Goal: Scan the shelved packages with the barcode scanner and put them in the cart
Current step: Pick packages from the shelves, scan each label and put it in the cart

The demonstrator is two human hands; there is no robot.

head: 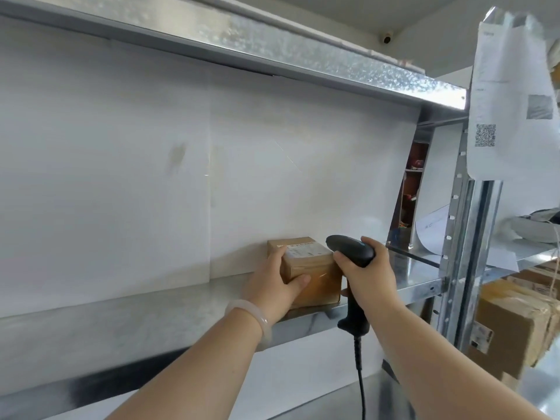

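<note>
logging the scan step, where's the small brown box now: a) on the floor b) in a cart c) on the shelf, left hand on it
c: the brown box rests on the metal shelf, the left hand gripping its front corner, the right hand holding the scanner beside it.

Both forearms (212, 365) are bare from the wrists down to the bottom edge of the view. The left hand (272, 287) has a thick, smooth bangle (259, 324) round its wrist, milky white and slightly translucent, with a glossy rounded rim. The right hand (371, 277) and wrist are bare.
</note>
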